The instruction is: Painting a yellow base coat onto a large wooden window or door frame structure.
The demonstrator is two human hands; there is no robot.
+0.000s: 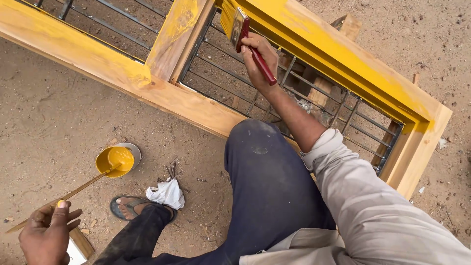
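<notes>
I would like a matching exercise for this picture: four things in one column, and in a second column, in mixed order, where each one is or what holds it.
Things:
1. paintbrush
2. stirring stick
3. paint tin
4. white crumpled rag

Places:
A. on the sandy ground, next to the sandalled foot
B. in the left hand, its far end dipped in yellow paint
C. in the right hand, against the wooden frame
D. standing open on the ground, left of the frame

Pairs: 1-C, 2-B, 3-D, 4-A
</notes>
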